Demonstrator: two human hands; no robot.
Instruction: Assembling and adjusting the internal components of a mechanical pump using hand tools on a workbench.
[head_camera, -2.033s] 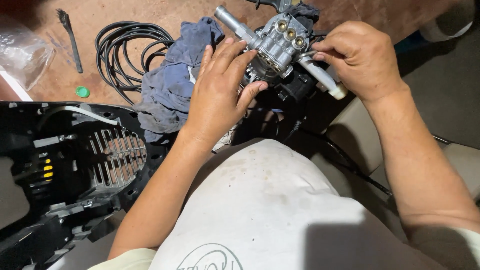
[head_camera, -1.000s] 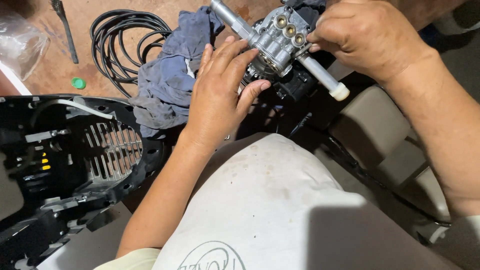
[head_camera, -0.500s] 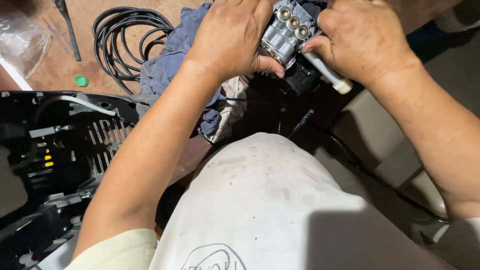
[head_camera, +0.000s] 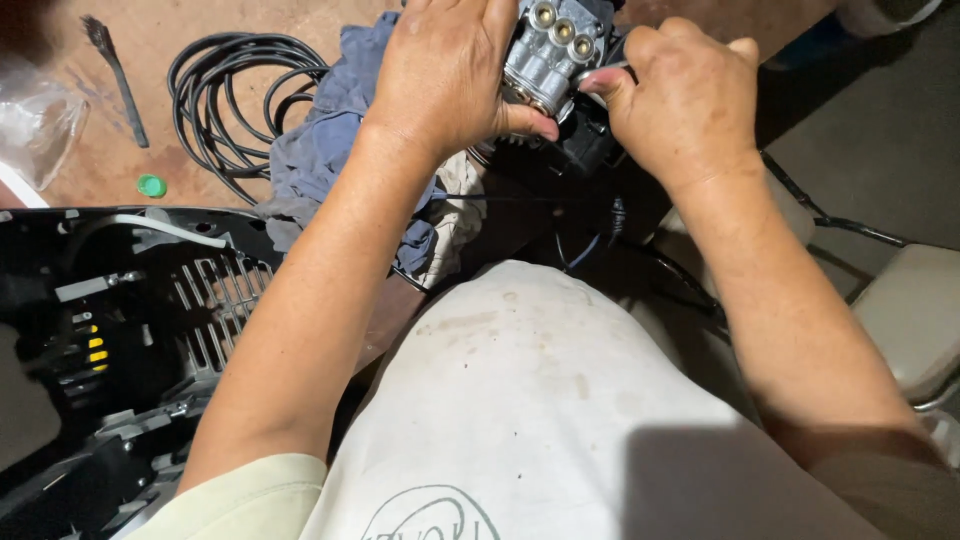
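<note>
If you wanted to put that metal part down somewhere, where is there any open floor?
Bare brown floor lies between the black brush and the coiled hose. A smaller patch sits around the green cap. Under both hands it is crowded: blue rag, metal pump, black housing.

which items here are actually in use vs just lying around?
In use:
left hand
right hand
metal pump block, held between both hands

Lying about:
coiled black hose
blue rag
green cap
black plastic housing
clear plastic bag

Reddish floor (head_camera: 200, 30) bears hose coil (head_camera: 225, 95), blue rag (head_camera: 325, 150), green cap (head_camera: 151, 186)
</note>
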